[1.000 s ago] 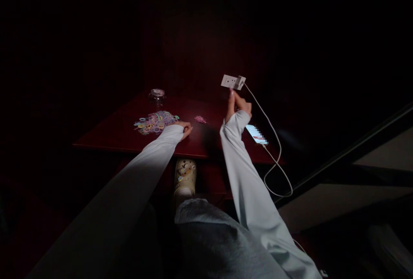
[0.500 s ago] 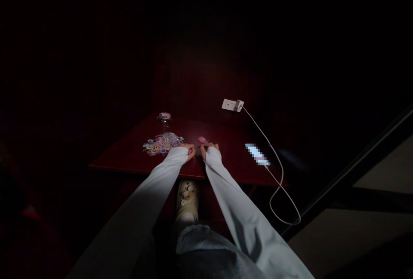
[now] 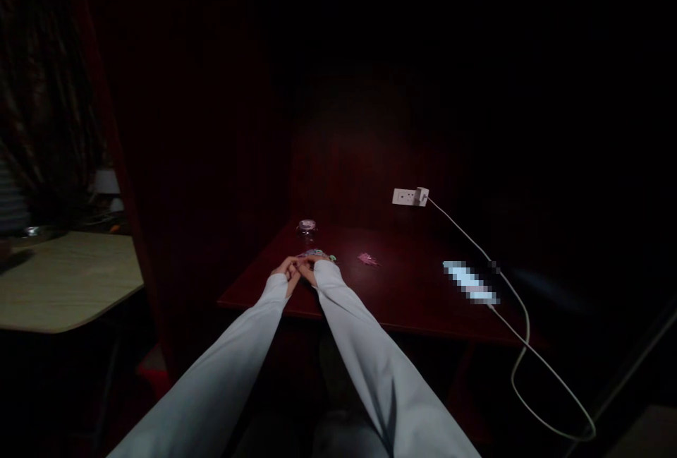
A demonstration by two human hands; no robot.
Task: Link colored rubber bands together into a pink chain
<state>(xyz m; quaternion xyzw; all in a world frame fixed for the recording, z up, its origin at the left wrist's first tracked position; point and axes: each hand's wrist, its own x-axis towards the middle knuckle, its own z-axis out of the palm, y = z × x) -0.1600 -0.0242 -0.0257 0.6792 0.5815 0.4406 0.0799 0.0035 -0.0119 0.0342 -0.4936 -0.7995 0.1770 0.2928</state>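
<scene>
A pile of small multicoloured hair ties (image 3: 320, 255) lies on the dark red table, largely hidden behind my hands. My left hand (image 3: 287, 269) is at the near left side of this pile, its fingers bent and closed. Right beside it, my right hand (image 3: 311, 266) reaches over the pile with fingers curled in, the two hands touching or almost so. What the fingertips hold, if anything, is too small and dark to make out. A smaller heap of pink hair ties (image 3: 367, 259) lies apart, to the right of my hands.
Behind the pile stands a clear round jar (image 3: 307, 227). A blurred-out phone (image 3: 470, 283) lies at the right on the red table (image 3: 402, 303), its white cable (image 3: 460, 224) running to a charger in the wall socket (image 3: 404, 196). Another pale table (image 3: 68, 278) is beyond the left partition.
My view has swung left, bringing the pale table in. Both hands have gone left from near the pink heap to the multicoloured pile, and are now together.
</scene>
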